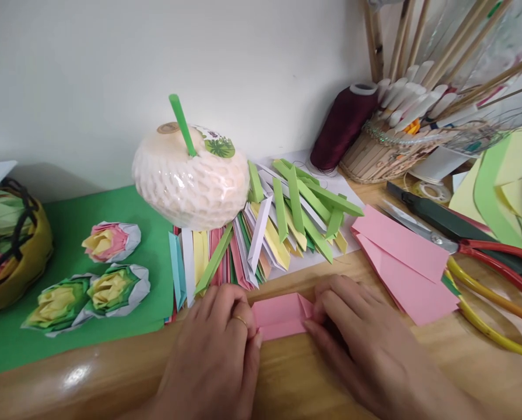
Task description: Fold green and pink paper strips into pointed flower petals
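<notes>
Nearest, on the wooden worktop (287,379), both hands are pressing a small pink paper (281,317) flat. Left hand (212,350) is lying on the paper's left end, fingers curled down, a ring showing on one finger; its grip is not closed around anything, just pinning. Right hand (366,344) is covering the right end, fingertips bearing on a folded corner flap; likewise pressing, not grasping. The paper is sitting at the near edge of the worktop, between the two hands, touching both.

Judgement: a corner crease is being set on this strip. The next move looks to be calling for firm fingertip pressure along the fold while the other hand is keeping the sheet from sliding.

Just right of the hands, a stack of pink sheets (401,262) is lying. Beyond, a fan of folded paper strips (282,227) in green, yellow, white and pink is spreading across the middle. Left, three paper flowers (107,268) are resting on a green sheet (68,221). A netted coconut (191,178) with a green straw (182,123) is standing behind the strips. Right, scissors (484,251) with red and yellow handles are lying open. Farthest, a dark thread spool (344,125) is leaning against a basket of sticks (401,146) by the wall.
</notes>
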`<state>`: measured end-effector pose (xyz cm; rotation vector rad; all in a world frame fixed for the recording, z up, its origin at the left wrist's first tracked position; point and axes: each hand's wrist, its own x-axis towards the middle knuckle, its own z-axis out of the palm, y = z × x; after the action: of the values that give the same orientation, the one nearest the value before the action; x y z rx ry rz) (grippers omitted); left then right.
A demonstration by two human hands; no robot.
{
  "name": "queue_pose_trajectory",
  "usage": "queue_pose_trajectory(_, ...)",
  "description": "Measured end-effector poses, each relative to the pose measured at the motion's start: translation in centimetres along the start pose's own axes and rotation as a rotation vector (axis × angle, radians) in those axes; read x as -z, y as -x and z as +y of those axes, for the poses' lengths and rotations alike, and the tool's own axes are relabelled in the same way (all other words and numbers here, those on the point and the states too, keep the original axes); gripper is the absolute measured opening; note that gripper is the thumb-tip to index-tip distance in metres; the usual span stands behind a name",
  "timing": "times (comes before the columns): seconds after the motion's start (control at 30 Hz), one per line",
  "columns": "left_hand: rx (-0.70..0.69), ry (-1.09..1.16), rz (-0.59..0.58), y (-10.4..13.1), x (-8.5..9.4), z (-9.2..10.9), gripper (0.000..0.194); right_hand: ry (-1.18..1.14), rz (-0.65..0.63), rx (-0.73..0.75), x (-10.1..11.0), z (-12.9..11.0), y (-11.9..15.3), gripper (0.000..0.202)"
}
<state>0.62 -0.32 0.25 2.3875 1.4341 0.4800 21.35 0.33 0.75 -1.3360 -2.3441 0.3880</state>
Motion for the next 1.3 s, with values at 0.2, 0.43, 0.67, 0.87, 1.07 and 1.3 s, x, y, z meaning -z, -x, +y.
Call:
queue_pose_trajectory(0.2, -0.036, -0.016, 0.126, 0.3, -0.1, -0.2, 0.013, -0.064, -0.021, -0.007, -0.1, 0.4, 0.1, 0.014)
queue_pose_trajectory(0.43, -0.330, -0.249, 0.297, 0.2, -1.0, -0.3, 0.027, -0.028, -0.024, 0.126, 0.3, 0.6, 0.3, 0.023)
queue_pose_trajectory(0.67, -0.466, -0.348, 0.287, 0.7, -0.6, -0.3, 0.026, 0.080, 0.021, 0.325, 0.7, 0.4, 0.6, 0.033)
queue_pose_trajectory(0.87, -0.488, -0.416, 0.302, 1.1, -0.1, -0.7, 0.023, 0.088, -0.002, 0.362, 0.8, 0.6, 0.7, 0.023)
queue_pose_trajectory(1.07, -0.557, -0.504, 0.401, 2.1, 0.2, -1.1, 0.037, 0.058, -0.054, 0.348, 0.6, 1.1, 0.8, 0.025)
queue_pose_trajectory(1.3, -0.561, -0.469, 0.361, 2.4, 0.6, -1.2, 0.038, 0.029, -0.082, 0.334, 0.8, 1.1, 0.7, 0.028)
